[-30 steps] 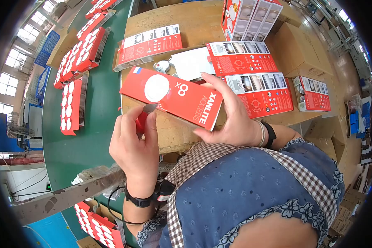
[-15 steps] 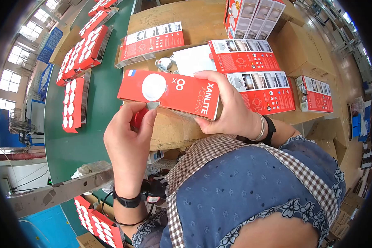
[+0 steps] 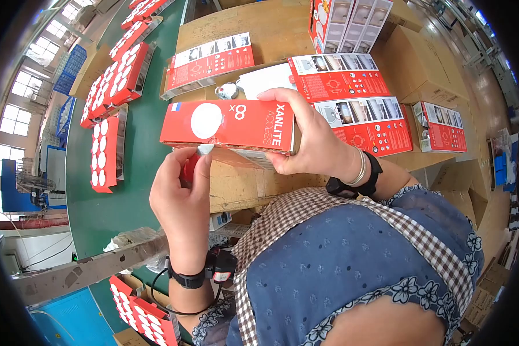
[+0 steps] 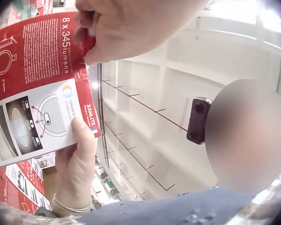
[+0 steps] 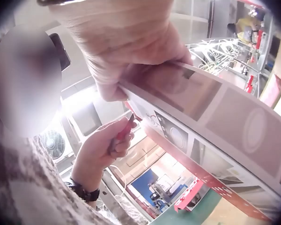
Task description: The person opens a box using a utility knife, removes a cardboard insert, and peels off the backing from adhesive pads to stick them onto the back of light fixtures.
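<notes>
My right hand [image 3: 314, 138] grips the right end of a red XANLITE carton [image 3: 177, 128], thumb below and fingers over the top. The carton is held above the table with its "x8" face up and its long side towards me. In my left hand [image 3: 180, 193] I pinch a small red-handled knife [image 3: 187, 169]; its short grey blade is right at the carton's near edge. In the right wrist view the knife [image 5: 126, 127] shows a dark pointed tip beside the carton's corner. The left wrist view shows the carton's printed side [image 4: 42, 56] close to the left fingers.
Behind the carton lie a round white lamp [image 3: 228, 90] and a white sheet [image 3: 265, 82]. Several red boxes [image 3: 366, 124] lie flat around them, and others stand upright [image 3: 352, 26] at the back. A brown cardboard box [image 3: 424, 66] is at right; a green table [image 3: 86, 213] at left carries more red packs.
The carton has turned from slanting to nearly level and shifted slightly left, with more of its near side showing. The left hand keeps the knife at its near edge.
</notes>
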Available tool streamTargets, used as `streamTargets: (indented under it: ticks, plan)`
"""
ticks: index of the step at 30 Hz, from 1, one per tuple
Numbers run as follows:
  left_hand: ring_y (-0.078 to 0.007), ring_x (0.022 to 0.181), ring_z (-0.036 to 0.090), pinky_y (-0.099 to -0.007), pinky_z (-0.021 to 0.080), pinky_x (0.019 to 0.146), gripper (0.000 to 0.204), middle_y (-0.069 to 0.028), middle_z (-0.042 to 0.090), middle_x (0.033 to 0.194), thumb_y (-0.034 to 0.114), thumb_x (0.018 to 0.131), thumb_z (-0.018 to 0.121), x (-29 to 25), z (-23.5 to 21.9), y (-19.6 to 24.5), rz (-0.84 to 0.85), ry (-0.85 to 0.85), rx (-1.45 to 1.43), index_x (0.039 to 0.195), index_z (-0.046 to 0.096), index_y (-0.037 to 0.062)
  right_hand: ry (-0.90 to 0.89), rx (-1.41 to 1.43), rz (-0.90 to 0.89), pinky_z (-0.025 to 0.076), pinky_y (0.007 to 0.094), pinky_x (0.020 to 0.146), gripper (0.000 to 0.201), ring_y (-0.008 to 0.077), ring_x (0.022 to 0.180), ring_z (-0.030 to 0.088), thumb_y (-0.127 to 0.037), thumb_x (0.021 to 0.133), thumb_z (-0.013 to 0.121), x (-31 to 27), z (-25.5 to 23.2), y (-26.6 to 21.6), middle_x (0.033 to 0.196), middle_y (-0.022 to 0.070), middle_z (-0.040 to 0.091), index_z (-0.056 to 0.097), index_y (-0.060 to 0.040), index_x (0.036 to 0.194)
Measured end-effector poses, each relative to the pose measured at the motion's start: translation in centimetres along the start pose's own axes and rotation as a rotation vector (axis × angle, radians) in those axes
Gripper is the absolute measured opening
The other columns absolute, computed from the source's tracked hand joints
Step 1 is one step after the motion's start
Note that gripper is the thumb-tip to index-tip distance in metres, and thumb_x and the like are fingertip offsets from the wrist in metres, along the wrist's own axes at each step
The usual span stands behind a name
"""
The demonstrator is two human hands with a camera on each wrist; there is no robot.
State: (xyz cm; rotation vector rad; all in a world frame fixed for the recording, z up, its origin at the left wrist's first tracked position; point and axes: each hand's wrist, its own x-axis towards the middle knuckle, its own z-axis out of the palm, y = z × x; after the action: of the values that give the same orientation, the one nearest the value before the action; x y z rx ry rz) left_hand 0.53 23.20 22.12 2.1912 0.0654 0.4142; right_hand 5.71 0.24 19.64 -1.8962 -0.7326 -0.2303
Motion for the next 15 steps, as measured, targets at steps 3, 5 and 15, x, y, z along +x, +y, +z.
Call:
streamTargets:
  ticks: [3, 5, 15]
  plan:
    - [-0.0141, 0.066, 0.057, -0.0278, 0.048, 0.065, 0.017, -0.0069, 0.063, 0.077, 0.012, 0.089, 0.076, -0.3, 0.2, 0.1, 0.004, 0.036, 0.035, 0.098, 0.067, 0.0008, -0.011, -0.016, 0.019, 0.048, 0.0386, 0.102, 0.082, 0.0313, 0.119, 0.06, -0.01, 0.066, 0.084, 0.0, 0.1, -0.1, 0.128, 0.0161, 0.058, 0.042, -0.0036, 0.136]
    - [-0.0141, 0.066, 0.057, -0.028, 0.049, 0.065, 0.017, -0.0069, 0.063, 0.077, 0.012, 0.089, 0.076, -0.5, 0.0, 0.3, -0.011, 0.046, 0.043, 0.098, 0.067, 0.0009, -0.017, -0.026, 0.022, 0.048, 0.0387, 0.102, 0.082, 0.0315, 0.119, 0.06, -0.011, 0.066, 0.084, 0.0, 0.3, -0.2, 0.128, 0.016, 0.058, 0.042, -0.0034, 0.136]
    - [-0.0167, 0.065, 0.059, -0.0294, 0.049, 0.064, 0.017, -0.0086, 0.064, 0.076, 0.012, 0.089, 0.076, -1.0, 0.0, 1.1, 0.057, 0.058, 0.12, 0.096, 0.066, 0.0006, -0.036, -0.059, 0.015, 0.048, 0.0396, 0.103, 0.081, 0.0319, 0.12, 0.059, -0.012, 0.065, 0.085, -0.4, 0.5, -0.8, 0.128, 0.0152, 0.058, 0.044, -0.0038, 0.134]
